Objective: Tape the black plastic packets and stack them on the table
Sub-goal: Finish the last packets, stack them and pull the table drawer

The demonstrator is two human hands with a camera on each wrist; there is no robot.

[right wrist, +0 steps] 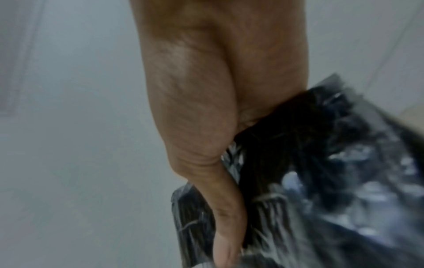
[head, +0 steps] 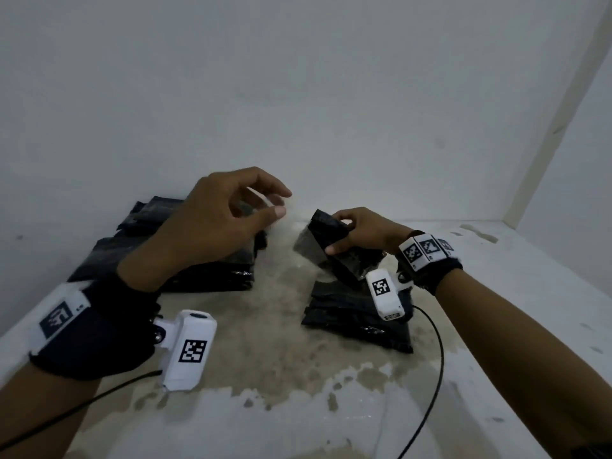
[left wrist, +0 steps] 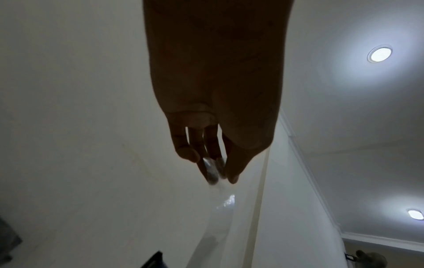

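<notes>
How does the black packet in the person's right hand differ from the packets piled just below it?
The held packet is gripped by the right hand, lifted and tilted; the pile below lies flat on the table. The held packet is single; the pile holds several, stacked. Both are black, shiny, crinkled plastic.

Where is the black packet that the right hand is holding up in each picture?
Head view: the held black packet is right of centre, gripped by the right hand above a black stack.
Left wrist view: not in it for sure; only a dark corner shows at the bottom edge.
Right wrist view: the packet fills the lower right.
Shared landmark: the right hand's thumb.
</notes>
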